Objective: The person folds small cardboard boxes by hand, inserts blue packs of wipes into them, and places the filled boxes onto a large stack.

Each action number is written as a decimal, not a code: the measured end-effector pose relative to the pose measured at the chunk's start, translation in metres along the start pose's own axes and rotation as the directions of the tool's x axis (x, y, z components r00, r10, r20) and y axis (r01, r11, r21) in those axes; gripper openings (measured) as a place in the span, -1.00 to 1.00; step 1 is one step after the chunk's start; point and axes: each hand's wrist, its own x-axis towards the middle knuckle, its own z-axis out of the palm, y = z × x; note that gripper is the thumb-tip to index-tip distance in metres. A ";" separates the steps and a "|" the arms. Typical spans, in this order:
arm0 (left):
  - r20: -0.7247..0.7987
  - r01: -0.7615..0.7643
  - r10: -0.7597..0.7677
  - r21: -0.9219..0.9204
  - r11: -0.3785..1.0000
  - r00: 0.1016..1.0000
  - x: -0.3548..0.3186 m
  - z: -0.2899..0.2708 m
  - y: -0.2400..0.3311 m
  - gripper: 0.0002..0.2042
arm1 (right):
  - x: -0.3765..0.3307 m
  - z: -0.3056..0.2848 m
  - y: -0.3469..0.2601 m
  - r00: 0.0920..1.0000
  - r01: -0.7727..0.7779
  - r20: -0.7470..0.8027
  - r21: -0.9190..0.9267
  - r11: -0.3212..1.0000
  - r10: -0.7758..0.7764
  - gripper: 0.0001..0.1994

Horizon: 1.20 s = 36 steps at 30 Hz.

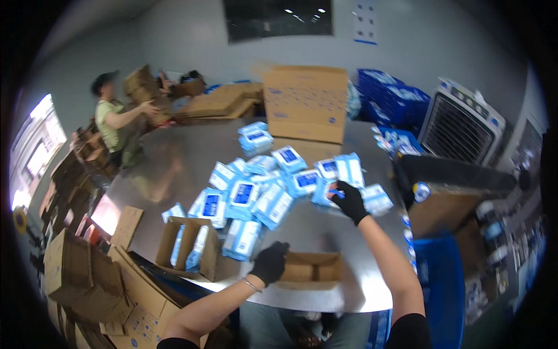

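My left hand (269, 263), in a black glove, is closed at the left wall of a small open cardboard box (308, 282) whose bare inside shows. My right hand (350, 201), in a black glove with bare fingertips, reaches to the far right of a loose heap of packs. Its fingers close on a blue-and-white soft pack of wipes (323, 196), partly hidden by the hand. Several similar wipes packs (242, 193) lie across the metal table (192, 157). At the left, a second small cardboard box (209, 253) holds upright packs.
A large cardboard carton (305, 104) stands at the table's far side. Blue crates (395, 99) and an air cooler (465, 122) are at the right. Flattened cardboard (133, 314) leans at the near left. Beyond the table's left side, a person (113, 119) holds cardboard.
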 end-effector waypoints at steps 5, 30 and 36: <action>0.160 -0.091 0.078 0.075 0.993 0.984 0.016 0.011 -0.004 -0.60 | 0.060 -0.016 0.121 0.829 -0.319 -0.007 -0.828 0.461 0.560 0.12; 0.076 -0.146 0.143 0.034 0.989 0.987 0.012 0.016 0.002 -0.78 | -0.216 0.002 -0.169 0.955 0.247 -0.061 -0.372 0.895 -0.289 -0.30; 0.274 0.053 0.097 -0.493 0.868 0.957 0.012 0.013 -0.014 -0.84 | -0.230 -0.008 -0.179 0.937 0.344 0.125 -0.499 0.795 -0.326 -0.51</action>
